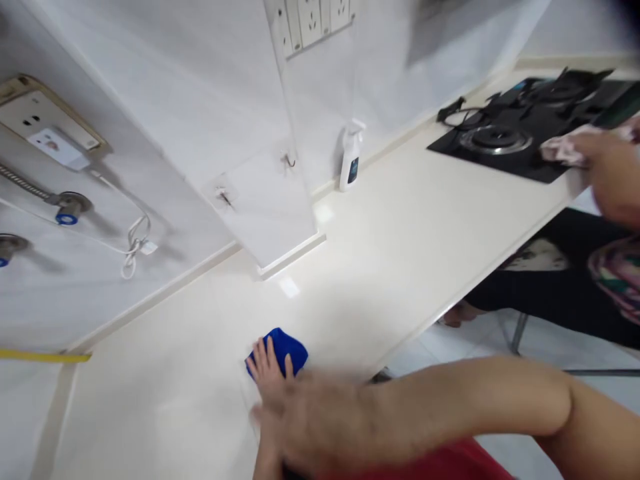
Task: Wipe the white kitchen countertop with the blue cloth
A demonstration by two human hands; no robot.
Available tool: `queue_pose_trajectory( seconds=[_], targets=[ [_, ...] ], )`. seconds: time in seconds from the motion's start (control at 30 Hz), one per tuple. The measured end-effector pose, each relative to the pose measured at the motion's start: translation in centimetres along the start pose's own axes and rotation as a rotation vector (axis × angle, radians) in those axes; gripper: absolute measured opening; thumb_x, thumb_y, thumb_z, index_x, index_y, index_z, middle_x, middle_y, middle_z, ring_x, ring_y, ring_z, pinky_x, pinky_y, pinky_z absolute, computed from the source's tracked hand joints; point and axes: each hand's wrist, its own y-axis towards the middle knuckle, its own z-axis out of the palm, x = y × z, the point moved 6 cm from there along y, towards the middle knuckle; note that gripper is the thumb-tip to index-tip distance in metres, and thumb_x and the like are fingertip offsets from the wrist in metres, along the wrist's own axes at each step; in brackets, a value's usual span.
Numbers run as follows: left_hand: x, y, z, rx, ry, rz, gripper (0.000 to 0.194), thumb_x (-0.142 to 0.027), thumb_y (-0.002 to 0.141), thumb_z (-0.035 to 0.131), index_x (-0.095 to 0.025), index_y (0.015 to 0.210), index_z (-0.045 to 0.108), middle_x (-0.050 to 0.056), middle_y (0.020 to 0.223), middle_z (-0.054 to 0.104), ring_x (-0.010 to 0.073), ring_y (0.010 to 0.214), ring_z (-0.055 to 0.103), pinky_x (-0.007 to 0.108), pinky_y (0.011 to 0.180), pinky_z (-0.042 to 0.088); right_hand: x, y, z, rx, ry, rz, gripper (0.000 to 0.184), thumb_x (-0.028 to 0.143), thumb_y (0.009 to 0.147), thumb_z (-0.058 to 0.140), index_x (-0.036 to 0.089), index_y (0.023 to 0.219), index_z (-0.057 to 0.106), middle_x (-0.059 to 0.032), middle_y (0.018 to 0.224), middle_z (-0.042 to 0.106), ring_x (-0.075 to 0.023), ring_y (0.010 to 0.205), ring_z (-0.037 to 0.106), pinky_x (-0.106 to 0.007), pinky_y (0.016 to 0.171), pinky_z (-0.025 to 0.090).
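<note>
Pale kitchen countertop (400, 247) runs beneath white walls (190, 100) to a black gas cooktop (487, 158), where a co-worker's hand (595, 145) holds a pinkish cloth (561, 149). Closer in, the blurred right hand (325, 417) crosses by the left wrist, its finger pose impossible to tell, while the left hand (270, 380) lies spread on a blue cloth (291, 350) on the countertop. Near the wall stands a white spray bottle (351, 150), its dark label (353, 171) too small to read.
</note>
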Motion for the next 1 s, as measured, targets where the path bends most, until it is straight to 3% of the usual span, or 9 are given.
queue_pose_trajectory(
  seconds=[0.1,0.2,0.3,0.4,0.6,0.8,1.0],
  targets=[
    [0.5,-0.9,0.5,-0.006,0.063,-0.036,0.057,-0.041,0.093,0.038,-0.014,0.142,0.045,0.017,0.152,0.046,0.0359,0.147,0.028,0.067,0.119,0.016,-7.4,-3.0,-0.9,-0.039,-0.114,0.156,0.039,0.019,0.097,0.045,0.014,0.135,0.05,-0.0155,0.133,0.057,-0.0253,0.12,0.054,-0.048,0.106,0.042],
    [-0.3,-1.0,0.9,-0.024,0.098,-0.02,0.057,-0.04,0.092,0.039,-0.014,0.142,0.045,0.018,0.153,0.043,0.0357,0.146,0.03,0.065,0.12,0.018,-14.1,-8.7,-0.9,-0.163,-0.268,0.358,0.05,0.013,0.094,0.038,0.011,0.143,0.041,-0.0185,0.14,0.053,-0.0256,0.132,0.047,-0.051,0.113,0.033],
    [-2.5,0.3,1.9,-0.01,0.093,0.036,0.059,-0.041,0.091,0.041,-0.017,0.144,0.042,0.016,0.154,0.043,0.0344,0.146,0.03,0.063,0.12,0.019,-17.9,-14.7,0.3,-0.223,-0.351,0.504,0.054,0.016,0.095,0.039,0.014,0.149,0.034,-0.0156,0.146,0.047,-0.0245,0.136,0.043,-0.049,0.115,0.031],
    [-5.7,2.8,3.4,0.043,0.052,0.119,0.06,-0.042,0.09,0.042,-0.021,0.147,0.037,0.014,0.157,0.039,0.0331,0.147,0.028,0.063,0.121,0.018,-18.6,-17.6,1.7,-0.16,-0.331,0.534,0.057,0.018,0.095,0.04,0.018,0.151,0.031,-0.0106,0.152,0.041,-0.0228,0.141,0.036,-0.047,0.118,0.029],
    [-10.4,10.6,5.4,0.106,-0.046,0.184,0.06,-0.047,0.089,0.043,-0.025,0.145,0.041,0.011,0.157,0.04,0.031,0.146,0.031,0.061,0.121,0.021,-18.4,-17.3,1.3,-0.188,-0.268,0.558,0.059,0.02,0.092,0.043,0.02,0.15,0.033,-0.0088,0.152,0.041,-0.0232,0.142,0.035,-0.048,0.118,0.03],
    [-10.9,17.8,5.9,0.067,-0.09,0.15,0.053,-0.047,0.09,0.042,-0.026,0.138,0.051,0.01,0.149,0.05,0.0286,0.14,0.04,0.058,0.121,0.026,-18.8,-17.8,1.3,-0.215,-0.231,0.556,0.059,0.024,0.092,0.047,0.021,0.15,0.035,-0.0077,0.151,0.043,-0.0238,0.14,0.039,-0.047,0.118,0.031],
    [-10.9,20.2,6.0,0.011,-0.108,0.106,0.048,-0.046,0.092,0.038,-0.029,0.134,0.056,0.009,0.138,0.058,0.0259,0.13,0.05,0.055,0.119,0.03,-18.7,-17.7,1.2,-0.227,-0.239,0.542,0.06,0.024,0.093,0.046,0.021,0.151,0.033,-0.0079,0.15,0.043,-0.0238,0.139,0.039,-0.047,0.118,0.03]
  ],
)
